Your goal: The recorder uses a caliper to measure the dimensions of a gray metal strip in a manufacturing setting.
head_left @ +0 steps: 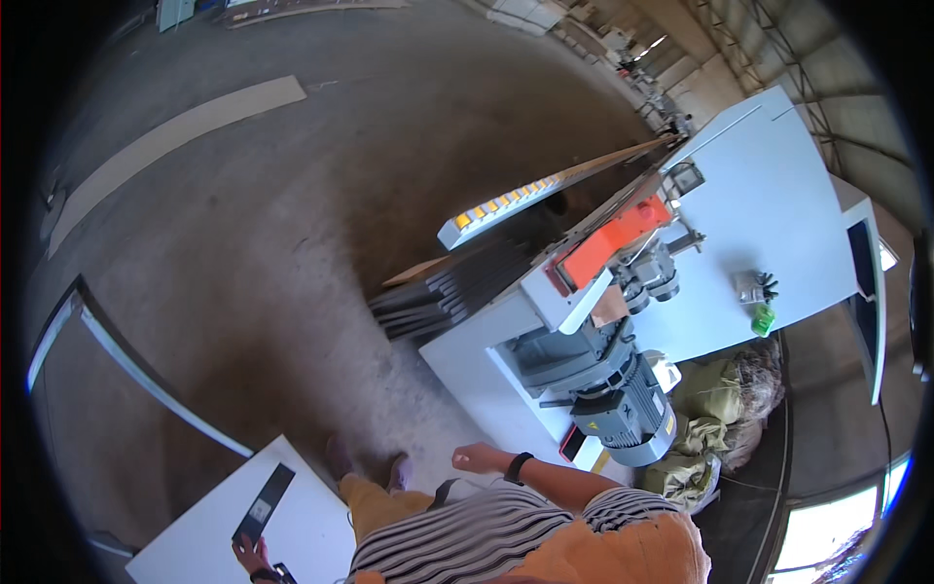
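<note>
At the lower left, my left hand (251,556) grips the near end of a dark flat strip (276,487) with a lighter patch near its middle. The strip is over a white panel (302,526), and I cannot tell whether it rests on it. My right hand (477,457) hangs in front of my body, fingers curled in, with nothing visible in it. It is nearest to the base of a large white machine (462,365) but apart from it. A grey motor (623,419) and an orange guard (618,243) sit on that machine.
A conveyor with yellow rollers (506,201) runs along the machine, above dark stacked bars (428,302). Stuffed sacks (705,389) lie beyond the motor. A green object (763,319) is on the machine's side. A metal frame (156,380) stands left; a long board (175,136) lies on the floor.
</note>
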The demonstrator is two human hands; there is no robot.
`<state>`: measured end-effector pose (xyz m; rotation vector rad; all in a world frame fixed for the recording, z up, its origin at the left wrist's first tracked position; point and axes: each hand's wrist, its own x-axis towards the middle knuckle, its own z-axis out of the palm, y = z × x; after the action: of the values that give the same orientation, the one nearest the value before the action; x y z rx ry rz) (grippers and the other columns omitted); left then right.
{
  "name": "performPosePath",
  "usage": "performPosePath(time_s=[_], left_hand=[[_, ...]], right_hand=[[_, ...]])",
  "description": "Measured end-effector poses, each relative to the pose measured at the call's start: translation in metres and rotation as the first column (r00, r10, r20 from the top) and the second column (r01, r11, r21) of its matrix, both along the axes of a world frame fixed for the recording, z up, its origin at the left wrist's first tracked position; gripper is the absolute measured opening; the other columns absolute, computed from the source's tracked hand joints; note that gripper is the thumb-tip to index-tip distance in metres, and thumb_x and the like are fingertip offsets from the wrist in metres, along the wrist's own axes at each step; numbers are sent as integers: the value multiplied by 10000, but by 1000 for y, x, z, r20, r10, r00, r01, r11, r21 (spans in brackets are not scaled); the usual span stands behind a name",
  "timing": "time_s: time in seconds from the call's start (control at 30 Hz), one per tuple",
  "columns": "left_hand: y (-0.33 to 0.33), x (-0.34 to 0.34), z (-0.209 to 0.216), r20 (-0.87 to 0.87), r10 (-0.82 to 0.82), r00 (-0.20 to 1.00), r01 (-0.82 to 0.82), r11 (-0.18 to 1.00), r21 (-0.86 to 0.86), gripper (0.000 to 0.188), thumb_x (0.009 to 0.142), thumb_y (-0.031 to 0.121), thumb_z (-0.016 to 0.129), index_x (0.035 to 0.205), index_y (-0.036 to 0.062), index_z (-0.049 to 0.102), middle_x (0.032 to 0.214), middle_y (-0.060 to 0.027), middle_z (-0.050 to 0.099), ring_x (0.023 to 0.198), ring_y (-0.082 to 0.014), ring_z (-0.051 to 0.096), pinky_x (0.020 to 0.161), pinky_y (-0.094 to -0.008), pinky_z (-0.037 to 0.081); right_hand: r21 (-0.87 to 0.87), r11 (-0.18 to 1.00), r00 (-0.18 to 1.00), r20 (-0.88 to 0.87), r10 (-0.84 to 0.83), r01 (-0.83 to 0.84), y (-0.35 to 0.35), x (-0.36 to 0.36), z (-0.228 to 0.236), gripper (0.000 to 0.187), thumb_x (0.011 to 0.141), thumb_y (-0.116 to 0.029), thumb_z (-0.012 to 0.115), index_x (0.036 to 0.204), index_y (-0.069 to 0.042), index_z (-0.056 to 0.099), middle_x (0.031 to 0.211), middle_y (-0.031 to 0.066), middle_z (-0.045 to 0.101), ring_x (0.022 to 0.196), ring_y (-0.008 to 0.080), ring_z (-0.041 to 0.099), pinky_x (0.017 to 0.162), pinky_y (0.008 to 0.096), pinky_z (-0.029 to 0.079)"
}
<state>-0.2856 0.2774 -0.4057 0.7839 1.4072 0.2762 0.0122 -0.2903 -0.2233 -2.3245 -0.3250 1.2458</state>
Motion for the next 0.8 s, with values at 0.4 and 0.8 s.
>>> performPosePath(time_s=[0.4,0.8], left_hand=[[28,12,-38,-451,-229,862,152,968,-202,618,829,372,729,1338,148,460,1199,-83,586,960,-252,631,707,-395,549],[-24,-64,106,129,-770,-625,545,-549,-634,1037,697,663,683,1502,141,290,1543,-145,316,1417,-355,298,1130,-509,289]], right_hand=[[-334,941,995,-100,22,-55,-25,0,32,366,917,-404,571,1121,-104,625,1110,123,680,1055,308,629,916,410,476],[25,930,930,-30,-366,366,-113,-1,1,211,925,-90,609,1118,-4,611,1024,95,670,926,166,651,835,275,515]])
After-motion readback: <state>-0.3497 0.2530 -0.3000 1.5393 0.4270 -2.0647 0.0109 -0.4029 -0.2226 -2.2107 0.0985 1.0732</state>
